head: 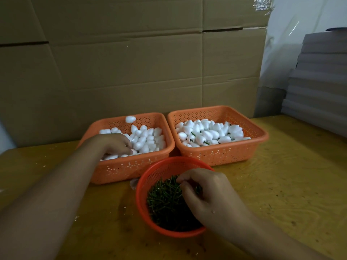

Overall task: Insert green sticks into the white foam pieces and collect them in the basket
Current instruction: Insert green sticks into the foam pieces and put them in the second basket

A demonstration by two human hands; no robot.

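Sticks (165,201) fill the round bowl (142,196) nearest the person, a dark green heap with no common heading: their long axes lie every way, though many near the top of the pile run roughly from 7 to 1 o'clock. The right hand (210,196) hangs over the bowl's 3 o'clock side, knuckles up, its fingers (187,180) curled down toward the heap at about 12 o'clock of the bowl. Thumb and forefinger are drawn close together as if pinching, but whether a stick is between them cannot be told; the sticks lie directly under and at 9 o'clock of this hand.

Left basket (120,169), at 11 o'clock from the bowl, holds plain white foam pieces (148,139), egg-shaped and pointing in mixed directions. The left hand (114,143) reaches into it from 7 o'clock, fingers bent down among the pieces at its near side; the grasp itself is hidden. One blurred piece (130,119) shows against the far wall of this basket.

Right basket (219,154), at 1 o'clock from the bowl and just beside the left one, holds finished pieces (208,135), green stems poking out sideways between them. All three stand on a wooden table (281,184), with cardboard (131,62) behind.
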